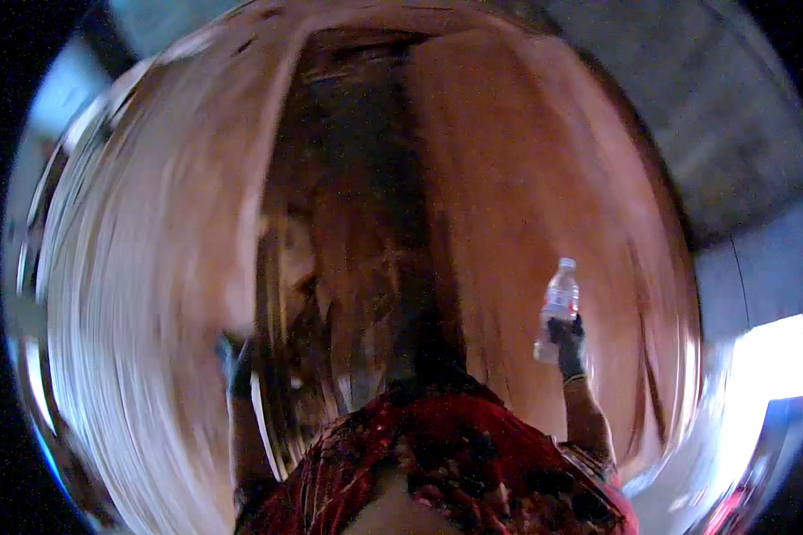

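Right of centre, raised: right hand (567, 346) in a dark glove, grip clenched round the lower half of a clear plastic bottle (559, 299)
Bottle: upright, pale cap on top, label band too blurred to make out; bottom end partly covered by the gloved fingers
Bottle position: held up in the air in front of a reddish-brown surface (509, 178), resting on nothing
Right forearm: bare, comes up from the lower edge, wrist just under the bottle
Left hand (237, 364): also dark-gloved, low on the left side, badly smeared by motion blur; grip cannot be told, nor whether it holds or touches anything
Left forearm: runs down to the lower edge, outline soft
Garment (473, 464): red and dark patterned cloth across the bottom centre, cut off by the frame edge
Background: heavy streaking over the whole brown surface, dark vertical band (366, 196) in the middle, details unreadable
Upper right: grey rough wall (723, 134), curved by the lens
Lower right: bright washed-out patch (776, 366), nothing legible in it
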A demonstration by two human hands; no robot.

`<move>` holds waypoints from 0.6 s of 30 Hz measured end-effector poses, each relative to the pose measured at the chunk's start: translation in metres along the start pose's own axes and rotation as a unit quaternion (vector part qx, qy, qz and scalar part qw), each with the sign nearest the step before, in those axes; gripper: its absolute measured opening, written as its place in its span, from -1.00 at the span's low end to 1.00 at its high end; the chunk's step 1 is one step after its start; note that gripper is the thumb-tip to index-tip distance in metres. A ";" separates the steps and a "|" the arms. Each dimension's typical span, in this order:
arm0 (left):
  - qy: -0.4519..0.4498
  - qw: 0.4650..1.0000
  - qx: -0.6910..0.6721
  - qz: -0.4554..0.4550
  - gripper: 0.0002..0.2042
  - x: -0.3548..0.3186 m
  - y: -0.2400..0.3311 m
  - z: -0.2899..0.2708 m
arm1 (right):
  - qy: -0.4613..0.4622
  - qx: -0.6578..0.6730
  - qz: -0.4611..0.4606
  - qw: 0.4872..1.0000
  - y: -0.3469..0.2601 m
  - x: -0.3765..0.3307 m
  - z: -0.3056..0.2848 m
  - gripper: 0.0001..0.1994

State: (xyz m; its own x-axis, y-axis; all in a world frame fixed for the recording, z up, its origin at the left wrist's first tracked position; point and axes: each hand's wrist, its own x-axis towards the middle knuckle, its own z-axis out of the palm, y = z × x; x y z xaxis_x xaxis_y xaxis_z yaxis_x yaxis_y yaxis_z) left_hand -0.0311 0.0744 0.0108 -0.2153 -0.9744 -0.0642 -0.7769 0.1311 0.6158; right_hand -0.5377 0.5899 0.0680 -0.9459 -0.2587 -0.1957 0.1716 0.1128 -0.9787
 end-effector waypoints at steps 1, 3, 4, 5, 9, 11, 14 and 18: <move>0.016 0.994 -0.110 -0.001 -0.21 -0.014 0.043 -0.014 | -0.062 -0.039 -0.021 0.997 -0.010 0.017 0.036 -0.72; -0.054 0.968 -0.244 0.010 -0.13 -0.067 0.099 -0.039 | -0.223 -0.013 0.011 0.975 -0.032 0.030 0.109 -0.66; -0.111 0.952 -0.283 0.027 -0.09 -0.095 0.127 -0.036 | -0.286 -0.125 -0.067 0.948 -0.027 0.037 0.130 -0.67; -0.149 0.942 -0.298 0.042 -0.04 -0.132 0.148 -0.036 | -0.376 -0.166 -0.078 0.908 -0.041 0.023 0.157 -0.64; -0.196 0.894 -0.395 0.080 0.09 -0.238 0.227 0.026 | -0.674 -0.113 -0.250 0.686 -0.098 -0.047 0.244 -0.48; -0.199 0.853 -0.475 0.080 0.00 -0.235 0.243 0.029 | -0.753 -0.020 -0.272 0.599 -0.122 -0.084 0.287 -0.31; -0.114 0.804 -0.579 -0.069 -0.20 -0.274 0.275 0.093 | -0.849 -0.017 0.120 0.514 -0.070 -0.069 0.282 -0.33; 0.067 0.846 -0.510 -0.140 -0.41 -0.297 0.282 0.038 | -0.900 0.006 0.204 0.385 -0.064 -0.119 0.311 -0.31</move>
State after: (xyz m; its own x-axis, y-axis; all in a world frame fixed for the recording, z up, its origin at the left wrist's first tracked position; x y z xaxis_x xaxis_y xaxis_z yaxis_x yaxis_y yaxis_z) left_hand -0.2090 0.4073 0.1736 0.0151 -0.9620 -0.2727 0.1438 -0.2678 0.9527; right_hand -0.3506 0.3153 0.1343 0.8825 -0.4677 -0.0491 0.2152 0.4945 -0.8421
